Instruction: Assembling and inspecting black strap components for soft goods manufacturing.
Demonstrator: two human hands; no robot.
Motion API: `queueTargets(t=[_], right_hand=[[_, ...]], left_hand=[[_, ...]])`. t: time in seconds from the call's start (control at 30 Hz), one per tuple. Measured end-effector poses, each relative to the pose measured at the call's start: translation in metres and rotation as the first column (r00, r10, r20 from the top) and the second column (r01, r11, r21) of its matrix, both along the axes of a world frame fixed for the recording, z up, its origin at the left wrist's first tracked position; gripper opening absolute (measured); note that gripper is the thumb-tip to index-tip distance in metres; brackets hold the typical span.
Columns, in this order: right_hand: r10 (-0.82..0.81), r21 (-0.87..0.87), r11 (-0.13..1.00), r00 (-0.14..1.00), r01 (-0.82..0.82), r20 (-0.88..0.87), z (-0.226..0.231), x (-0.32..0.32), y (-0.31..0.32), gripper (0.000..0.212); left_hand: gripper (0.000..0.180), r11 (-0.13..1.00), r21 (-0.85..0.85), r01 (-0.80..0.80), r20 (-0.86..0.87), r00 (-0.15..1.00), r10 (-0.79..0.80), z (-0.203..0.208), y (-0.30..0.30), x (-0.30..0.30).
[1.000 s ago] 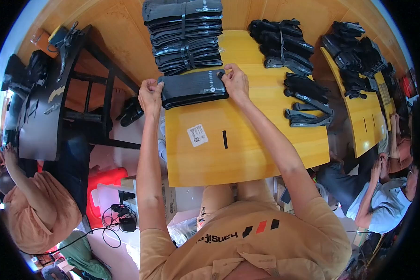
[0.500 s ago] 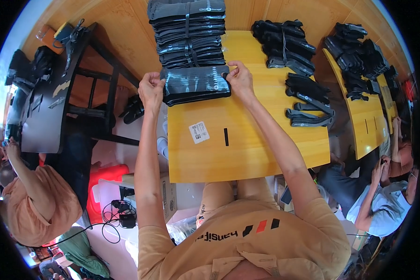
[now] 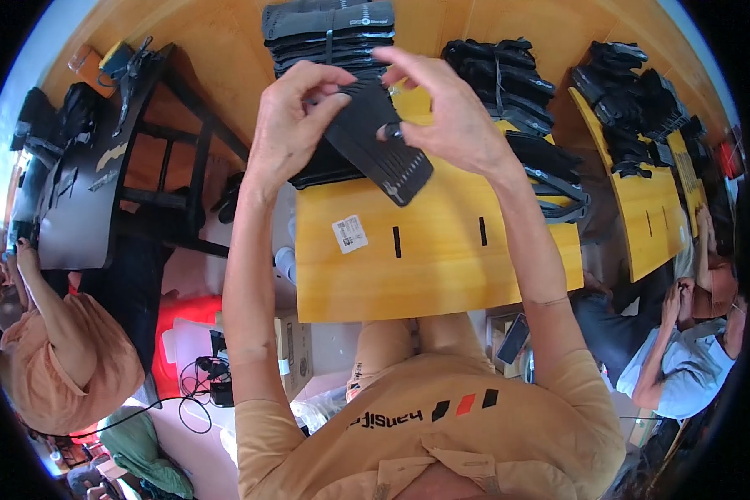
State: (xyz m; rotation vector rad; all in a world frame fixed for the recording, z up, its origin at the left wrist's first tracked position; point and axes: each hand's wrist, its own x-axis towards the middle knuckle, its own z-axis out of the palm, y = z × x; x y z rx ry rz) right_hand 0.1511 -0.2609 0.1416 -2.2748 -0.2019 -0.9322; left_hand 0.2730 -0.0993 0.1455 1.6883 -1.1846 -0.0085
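Observation:
My left hand [image 3: 296, 125] is closed, thumb and fingers pinching the upper end of a flat black slotted band [image 3: 382, 146]. The band hangs tilted, its lower end toward the right and toward me. My right hand [image 3: 462, 117] is over the band's right side, fingers apart and index finger stretched out. A dark ring-like piece sits round its thumb, which overlaps the band. Beneath my left hand lies a pile of similar black bands [image 3: 329, 171], partly hidden. Just behind stands a tall stack of dark bands [image 3: 329, 37] tied with a strap.
On the yellow table [image 3: 425, 287] lie a white printed label [image 3: 350, 233] and two dark slots or strips. More black bundles [image 3: 508, 83] and looped straps [image 3: 558, 196] lie at the right. A dark table [image 3: 83, 200] stands left. Other people sit on both sides.
Both hands were holding the sides of the front pile. Now a single band is raised and turned at a slant in my left hand, and my right hand has spread its fingers.

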Motion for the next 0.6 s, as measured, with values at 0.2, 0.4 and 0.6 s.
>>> queueTargets(t=[0.2, 0.4, 0.6], right_hand=[[0.062, 0.076, 0.996, 0.941, -0.039, -0.334, 0.002, -0.01, -0.005, 0.033], [0.302, 0.229, 0.946, 0.881, -0.23, -0.364, -0.007, -0.016, 0.002, 0.021], [0.517, 0.527, 0.821, 0.679, -0.22, -0.521, -0.009, -0.003, 0.006, 0.023]], left_hand=[[0.025, 0.973, -0.229, 0.032, -0.346, 0.932, -0.112, 0.006, -0.001, -0.024], [0.028, 0.981, -0.146, 0.129, -0.423, 0.888, -0.18, -0.013, 0.011, -0.03], [0.033, 0.973, -0.203, 0.109, -0.501, 0.842, -0.199, -0.015, 0.018, -0.031]])
